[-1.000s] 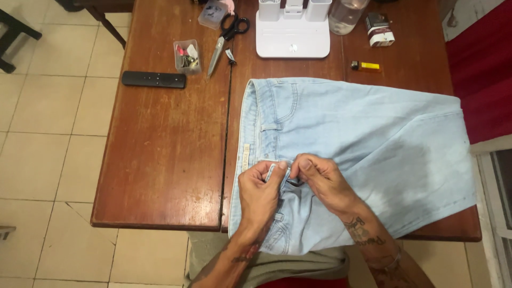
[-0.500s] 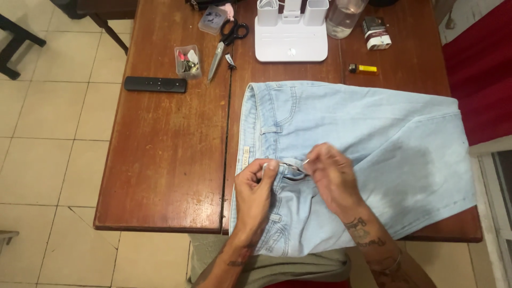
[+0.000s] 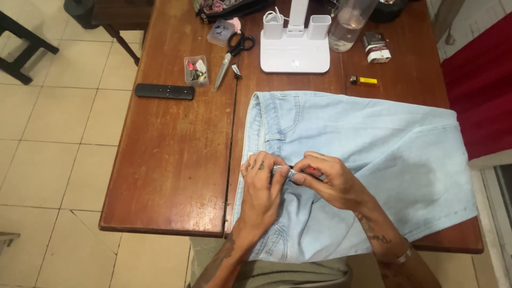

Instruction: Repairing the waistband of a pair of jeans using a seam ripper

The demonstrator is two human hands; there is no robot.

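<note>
Light blue jeans [image 3: 362, 144] lie flat across the wooden surface [image 3: 170, 160]. Left hand [image 3: 264, 184] and right hand [image 3: 328, 178] meet near the waistband, each grip pinched on the denim. Beyond lie scissors [image 3: 232, 50], a black remote [image 3: 164, 91], a white stand [image 3: 295, 50] and a yellow lighter [image 3: 364, 81].

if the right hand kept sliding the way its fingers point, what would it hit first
Its fingers point left, so the right hand would probably meet the left hand first, fingertips almost touching it over the light blue jeans.
</note>
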